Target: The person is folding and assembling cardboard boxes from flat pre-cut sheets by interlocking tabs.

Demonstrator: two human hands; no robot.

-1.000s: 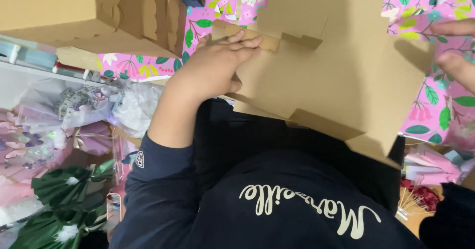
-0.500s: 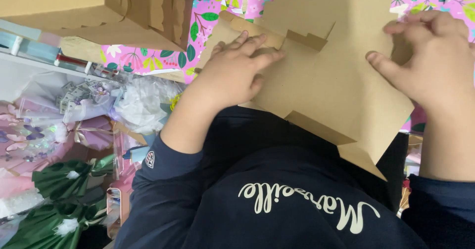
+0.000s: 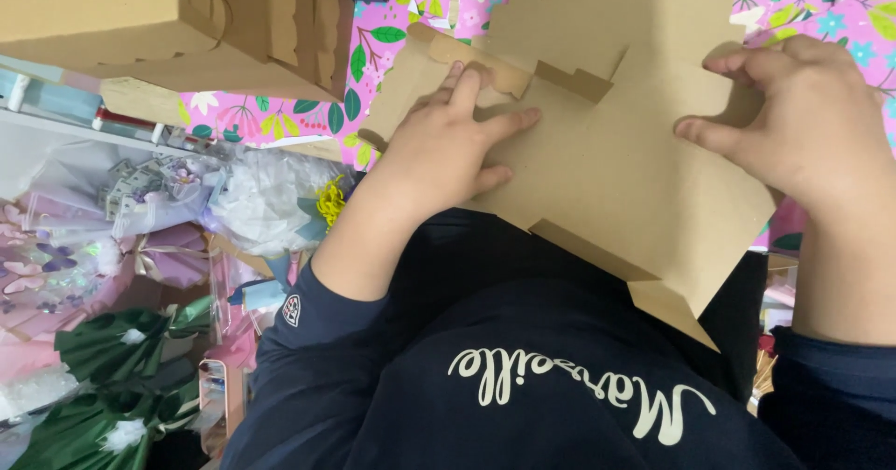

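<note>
While both hands are pressing down on it, a flat brown cardboard box blank (image 3: 616, 162) is lying across the pink flowered surface (image 3: 373, 50), its lower edge hanging over toward the person's dark blue sweatshirt (image 3: 523, 395). The left hand (image 3: 448, 148) is resting palm down on the blank, its grip spread apart, fingers stretched toward a small folded tab (image 3: 495, 69) just beyond the fingertips. The right hand (image 3: 803, 125) is working at the blank's far side, its grip curled with the thumb pushing against the cardboard; whether it is pinching an edge I cannot tell.

Beyond the left grip, an already folded brown cardboard box (image 3: 177, 22) is standing on the same surface, one open side facing the hands. Outward from the left grip, past the surface's edge, clear plastic wrapping (image 3: 252, 199) is heaped beside a yellow ribbon tuft (image 3: 329, 201). Farther out, lilac wrapped bouquets (image 3: 75, 255) and dark green wrapped bundles (image 3: 103, 377) are crowding the floor. Outward from the right grip, a strip of pink packaging (image 3: 784, 302) is showing.
</note>
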